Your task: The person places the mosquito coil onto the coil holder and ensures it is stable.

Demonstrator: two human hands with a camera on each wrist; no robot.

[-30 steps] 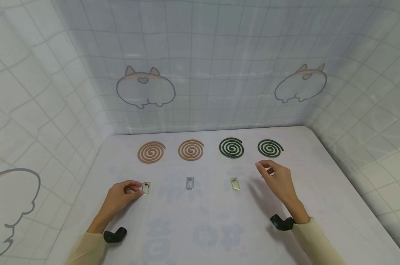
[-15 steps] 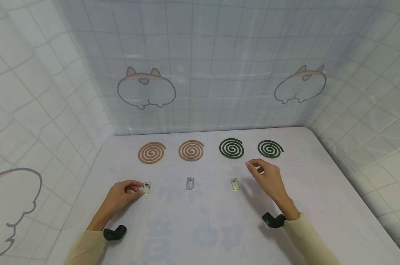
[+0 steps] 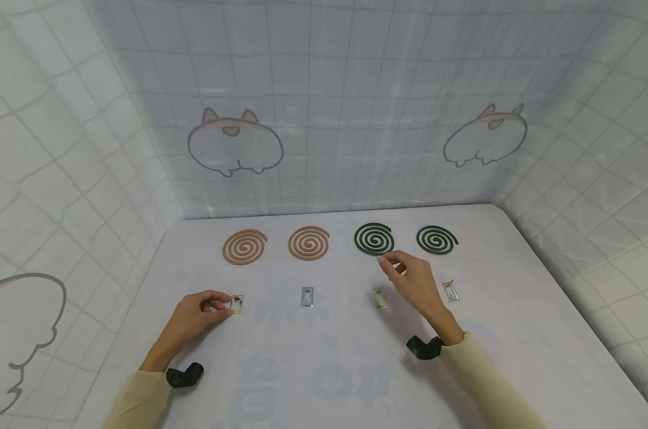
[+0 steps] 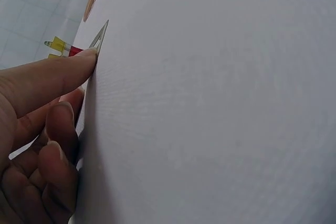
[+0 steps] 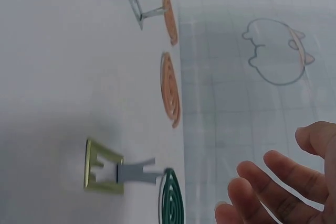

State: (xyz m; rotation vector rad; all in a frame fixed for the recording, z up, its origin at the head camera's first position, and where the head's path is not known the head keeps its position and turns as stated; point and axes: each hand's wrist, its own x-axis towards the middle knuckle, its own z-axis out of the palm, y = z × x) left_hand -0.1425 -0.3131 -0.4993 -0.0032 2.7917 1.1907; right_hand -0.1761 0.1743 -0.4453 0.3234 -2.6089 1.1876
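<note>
At the left of the table, my left hand (image 3: 195,316) pinches the edge of a small metal mosquito-coil stand (image 3: 241,304). In the left wrist view its thumb lies on the thin frame (image 4: 101,36), beside an upright prong with red and yellow on it. My right hand (image 3: 414,282) hovers above the table, fingers loosely bent, with nothing in them. Below it and to its left lies a gold-coloured stand (image 3: 380,297); the right wrist view shows that stand's grey upright tab (image 5: 136,173). A silver stand (image 3: 307,296) lies mid-table, and another stand (image 3: 451,292) is right of the right hand.
Along the back of the table lie two tan mosquito coils (image 3: 244,246) and two green mosquito coils (image 3: 374,239). Behind them rises a grid-patterned curtain (image 3: 356,149), which also encloses both sides. A white cloth (image 3: 313,345) covers the table.
My right hand has moved left, past the right green coil towards the other one, uncovering the rightmost stand. The left hand stays at its stand.
</note>
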